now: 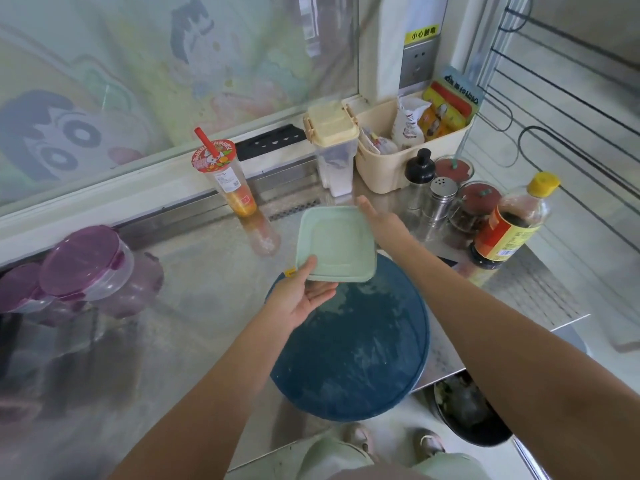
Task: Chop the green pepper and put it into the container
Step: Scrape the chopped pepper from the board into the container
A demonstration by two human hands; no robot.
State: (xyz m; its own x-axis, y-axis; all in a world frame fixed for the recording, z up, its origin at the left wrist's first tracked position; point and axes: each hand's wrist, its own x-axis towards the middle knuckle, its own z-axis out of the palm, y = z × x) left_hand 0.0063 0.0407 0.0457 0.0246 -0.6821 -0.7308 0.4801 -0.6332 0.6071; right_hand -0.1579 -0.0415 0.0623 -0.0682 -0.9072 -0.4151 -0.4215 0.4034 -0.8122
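Left hand (304, 295) pinches container (336, 244); right hand (381, 220) fingers (365, 204) straight, touching it.

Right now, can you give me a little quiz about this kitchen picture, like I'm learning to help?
1. True or false: chopped pepper lies on the blue round board.
2. What colour is the straw in the drink cup? A red, B blue, C green.
3. Fill in: the thumb on top of the pale green container belongs to the ____ hand.

Key: 1 false. 2 A. 3 left: the left hand pinches its near corner.
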